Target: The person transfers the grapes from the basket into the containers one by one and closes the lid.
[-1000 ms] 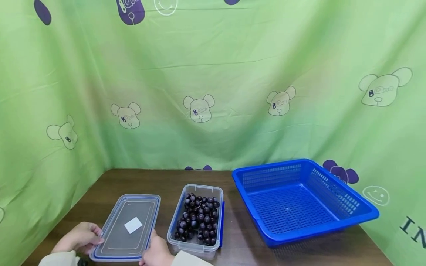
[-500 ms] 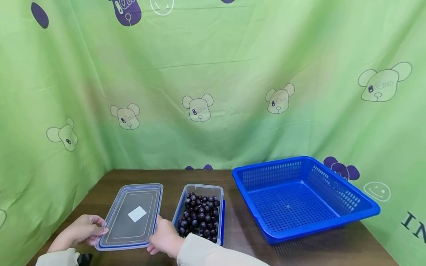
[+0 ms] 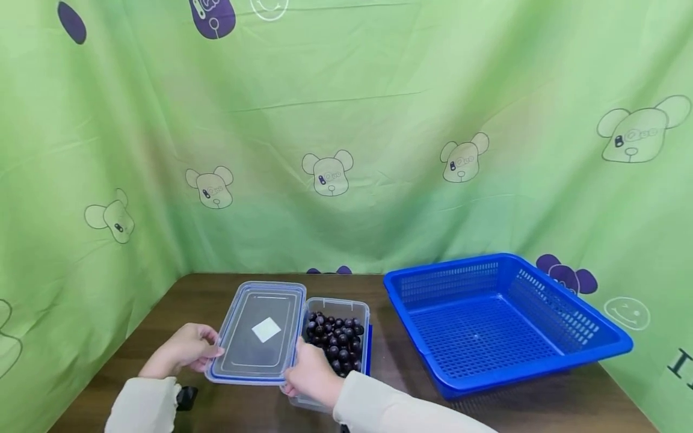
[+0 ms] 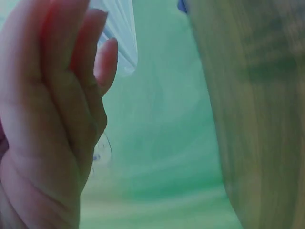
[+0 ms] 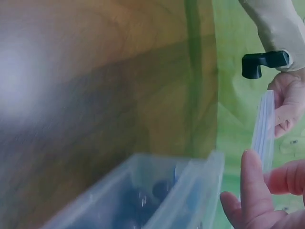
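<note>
A clear plastic lid (image 3: 254, 355) with a blue seal and a white square label is held up level by both hands. My left hand (image 3: 189, 349) pinches its left edge near the front corner. At the right edge, my right hand (image 3: 313, 373) grips it between thumb and fingers. Under the lid's right side stands a clear container (image 3: 357, 308) of dark grapes (image 3: 338, 340), its left part hidden by the lid and right hand. In the right wrist view, the lid (image 5: 261, 129) appears edge-on, above the blurred container wall (image 5: 190, 200).
A big blue plastic basket (image 3: 487, 373) stands at the right of the brown wooden table (image 3: 178, 300). Something blue (image 3: 370, 349) shows along the container's right side. Behind hangs a green curtain (image 3: 390, 216) with printed bear heads.
Both hands have raised the lid off the left of the table and carried it right and away from the body, so it now partly overlaps the grape container. The basket stays put.
</note>
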A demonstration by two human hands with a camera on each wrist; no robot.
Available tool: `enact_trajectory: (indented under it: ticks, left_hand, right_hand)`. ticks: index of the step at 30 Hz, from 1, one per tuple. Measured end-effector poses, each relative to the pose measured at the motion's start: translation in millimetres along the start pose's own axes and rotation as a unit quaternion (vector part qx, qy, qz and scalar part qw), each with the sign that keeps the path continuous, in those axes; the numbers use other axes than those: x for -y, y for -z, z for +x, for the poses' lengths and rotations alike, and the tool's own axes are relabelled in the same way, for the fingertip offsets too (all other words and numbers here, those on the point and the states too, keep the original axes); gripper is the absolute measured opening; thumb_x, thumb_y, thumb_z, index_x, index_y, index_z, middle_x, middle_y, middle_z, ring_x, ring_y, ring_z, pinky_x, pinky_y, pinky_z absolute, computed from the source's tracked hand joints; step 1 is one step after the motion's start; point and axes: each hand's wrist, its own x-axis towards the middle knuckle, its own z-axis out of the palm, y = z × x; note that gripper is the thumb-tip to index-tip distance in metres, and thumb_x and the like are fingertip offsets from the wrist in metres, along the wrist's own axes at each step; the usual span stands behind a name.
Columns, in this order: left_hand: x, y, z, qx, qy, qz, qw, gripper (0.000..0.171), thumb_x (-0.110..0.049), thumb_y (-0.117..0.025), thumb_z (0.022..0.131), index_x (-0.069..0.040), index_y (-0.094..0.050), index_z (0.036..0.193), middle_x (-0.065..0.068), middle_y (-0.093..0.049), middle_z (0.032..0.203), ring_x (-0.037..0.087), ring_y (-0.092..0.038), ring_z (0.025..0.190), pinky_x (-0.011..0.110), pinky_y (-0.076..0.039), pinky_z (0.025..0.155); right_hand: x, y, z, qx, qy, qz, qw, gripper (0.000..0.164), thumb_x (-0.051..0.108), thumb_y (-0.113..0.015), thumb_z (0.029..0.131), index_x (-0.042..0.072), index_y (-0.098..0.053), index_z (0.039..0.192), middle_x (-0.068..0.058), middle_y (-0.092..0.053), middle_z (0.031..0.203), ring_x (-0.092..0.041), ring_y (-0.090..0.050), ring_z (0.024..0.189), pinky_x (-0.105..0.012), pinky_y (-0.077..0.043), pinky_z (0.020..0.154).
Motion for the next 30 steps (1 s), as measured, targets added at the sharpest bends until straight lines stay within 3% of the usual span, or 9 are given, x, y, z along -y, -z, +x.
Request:
enact_trajectory:
  ticks: [5, 11, 15, 24, 30]
  left_hand:
    - [-17.6, -22.9, 10.1, -0.006, -0.004, -0.009, 0.9999, 0.011, 0.008, -0.067, 0.08, 0.008, -0.056, 0.083, 0.004, -0.056, 0.058, 0.01, -0.054, 0.047, 0.021, -0.049, 0.044]
    - [-31.3, -43.8, 16.8, 0.038, -0.045, -0.064, 0.9962, 0.012, 0.007, -0.065, 0.083, 0.009, -0.055, 0.088, 0.002, -0.055, 0.06, 0.008, -0.054, 0.048, 0.019, -0.049, 0.045]
    - [-38.1, -53.9, 19.6, 0.051, -0.062, -0.087, 0.9929, 0.013, 0.006, -0.065, 0.083, 0.009, -0.055, 0.09, 0.002, -0.055, 0.06, 0.007, -0.053, 0.047, 0.018, -0.048, 0.045]
    - [-52.9, -67.7, 22.0, 0.046, -0.08, -0.106, 0.9901, 0.015, 0.005, -0.065, 0.082, 0.009, -0.055, 0.092, 0.002, -0.055, 0.06, 0.007, -0.053, 0.047, 0.019, -0.048, 0.044]
    - [-64.4, -73.3, 24.5, 0.043, -0.085, -0.124, 0.9876, 0.018, 0.005, -0.065, 0.083, 0.013, -0.056, 0.096, 0.001, -0.058, 0.061, 0.007, -0.054, 0.048, 0.019, -0.049, 0.046]
  right_hand:
    - [-0.8, 27.0, -8.0, -0.009, 0.011, -0.028, 1.0, 0.073, -0.017, -0.055, 0.074, -0.025, -0.02, 0.138, -0.008, -0.055, 0.05, -0.014, -0.056, 0.04, -0.025, -0.051, 0.041]
    - [2.0, 64.8, -19.9, -0.001, 0.03, -0.074, 0.997, 0.071, -0.015, -0.053, 0.073, -0.029, -0.02, 0.134, -0.005, -0.057, 0.053, -0.013, -0.056, 0.044, -0.027, -0.052, 0.044]
    - [5.3, 84.6, -26.4, 0.005, 0.035, -0.088, 0.995, 0.068, -0.012, -0.053, 0.076, -0.029, -0.022, 0.134, -0.003, -0.058, 0.058, -0.016, -0.059, 0.048, -0.027, -0.054, 0.047]
    - [3.2, 104.7, -37.3, -0.008, 0.016, -0.076, 0.997, 0.066, -0.01, -0.056, 0.081, -0.027, -0.022, 0.136, -0.002, -0.056, 0.061, -0.017, -0.062, 0.053, -0.028, -0.054, 0.049]
    - [4.3, 117.3, -42.2, -0.03, 0.007, -0.047, 0.998, 0.06, -0.008, -0.048, 0.085, -0.024, -0.023, 0.138, -0.009, -0.063, 0.07, -0.022, -0.065, 0.056, -0.034, -0.057, 0.053]
